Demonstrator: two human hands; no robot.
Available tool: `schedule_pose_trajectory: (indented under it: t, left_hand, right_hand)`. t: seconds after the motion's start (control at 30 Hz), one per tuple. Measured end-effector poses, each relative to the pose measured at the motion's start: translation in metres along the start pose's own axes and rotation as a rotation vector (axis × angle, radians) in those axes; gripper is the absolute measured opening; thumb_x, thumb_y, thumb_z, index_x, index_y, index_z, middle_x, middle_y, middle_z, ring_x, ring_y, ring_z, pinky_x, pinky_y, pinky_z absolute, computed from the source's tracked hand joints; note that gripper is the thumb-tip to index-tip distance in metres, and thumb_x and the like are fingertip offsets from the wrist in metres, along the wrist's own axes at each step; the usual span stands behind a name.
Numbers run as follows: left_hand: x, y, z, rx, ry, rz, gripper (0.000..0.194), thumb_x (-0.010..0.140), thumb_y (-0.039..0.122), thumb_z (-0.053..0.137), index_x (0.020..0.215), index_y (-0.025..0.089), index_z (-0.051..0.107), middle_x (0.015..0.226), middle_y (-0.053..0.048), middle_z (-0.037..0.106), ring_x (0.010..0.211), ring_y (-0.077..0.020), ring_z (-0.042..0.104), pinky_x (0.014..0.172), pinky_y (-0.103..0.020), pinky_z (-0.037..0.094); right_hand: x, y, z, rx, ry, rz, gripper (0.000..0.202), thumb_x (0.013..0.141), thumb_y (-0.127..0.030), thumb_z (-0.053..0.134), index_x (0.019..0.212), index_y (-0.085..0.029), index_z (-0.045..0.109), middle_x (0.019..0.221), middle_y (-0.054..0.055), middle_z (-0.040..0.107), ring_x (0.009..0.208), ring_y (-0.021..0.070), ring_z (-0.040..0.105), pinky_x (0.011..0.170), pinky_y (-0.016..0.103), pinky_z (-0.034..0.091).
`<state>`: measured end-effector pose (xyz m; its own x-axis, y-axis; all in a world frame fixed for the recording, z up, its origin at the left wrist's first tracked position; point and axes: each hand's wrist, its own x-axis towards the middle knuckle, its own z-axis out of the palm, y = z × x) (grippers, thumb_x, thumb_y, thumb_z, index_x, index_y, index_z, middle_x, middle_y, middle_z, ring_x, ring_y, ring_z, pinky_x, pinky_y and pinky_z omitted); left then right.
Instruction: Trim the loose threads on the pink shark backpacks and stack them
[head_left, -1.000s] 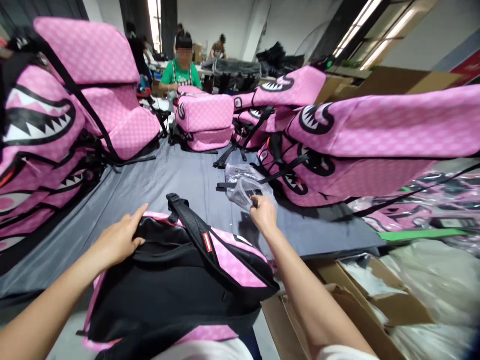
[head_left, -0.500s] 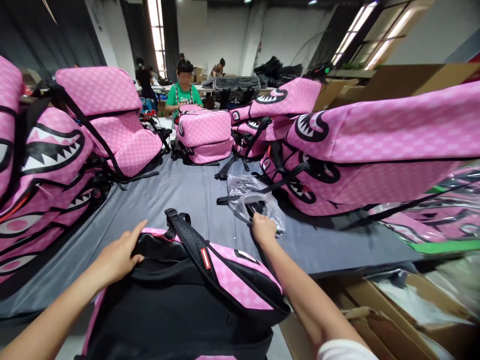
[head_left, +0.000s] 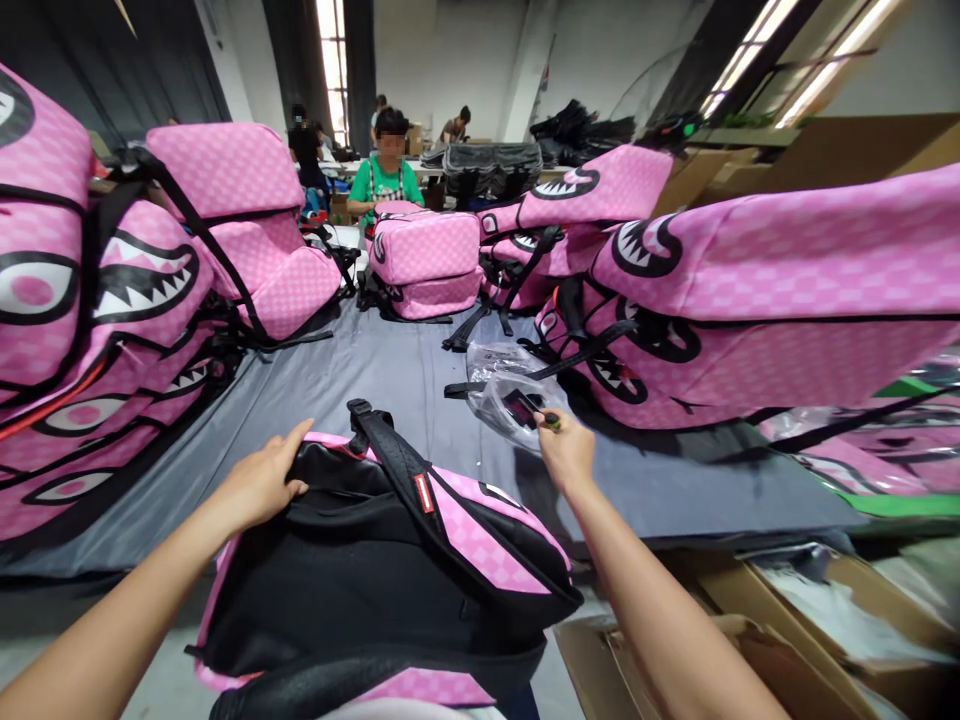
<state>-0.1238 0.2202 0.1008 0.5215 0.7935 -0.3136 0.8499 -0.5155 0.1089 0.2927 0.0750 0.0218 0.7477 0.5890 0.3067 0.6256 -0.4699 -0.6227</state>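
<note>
Risk: right hand (head_left: pixel 566 452) pinches only the edge of a clear bag (head_left: pixel 510 395), which could slip; left hand (head_left: pixel 262 482), fingers spread, steadies the backpack (head_left: pixel 390 570).

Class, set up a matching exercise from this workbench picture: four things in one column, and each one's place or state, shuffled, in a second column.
Things:
1. left hand
2. right hand
3. clear plastic bag
4. cardboard box

Places or states:
A. beside the table, lower right
B. resting on the near backpack's black top edge
C. lying crumpled on the grey table
D. pinching a small item at the bag

Pairs: 1-B, 2-D, 3-C, 4-A
</note>
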Motion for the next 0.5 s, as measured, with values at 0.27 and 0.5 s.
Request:
schedule_pose_trajectory:
  t: [0.27,0.5]
  left_hand:
    - [-0.009,0.006,-0.004,-0.018,0.044,-0.001,0.085,0.086,0.03,0.061,0.157,0.027,0.013,0.133,-0.015,0.055,0.121,-0.0306,0.06,0.095,-0.037,0.047]
    - [-0.019,0.005,-0.007,-0.081,0.068,-0.003,0.087,0.085,0.031,0.064,0.156,0.032,0.014,0.132,-0.012,0.056,0.118,-0.0298,0.062,0.092,-0.035,0.048]
  right_hand:
    - [-0.063,-0.11,-0.038,0.584,-0.417,-0.188,0.03,0.078,-0.044,0.071,0.09,-0.017,0.069,0.068,0.004,0.071,0.061,0.0193,0.068,0.053,0.029,0.052]
    - [-0.111,-0.171,-0.038,0.572,-0.363,-0.71,0.008,0.09,-0.02,0.06,0.091,-0.023,0.068,0.091,0.003,0.076,0.082,0.018,0.072,0.074,0.032,0.057]
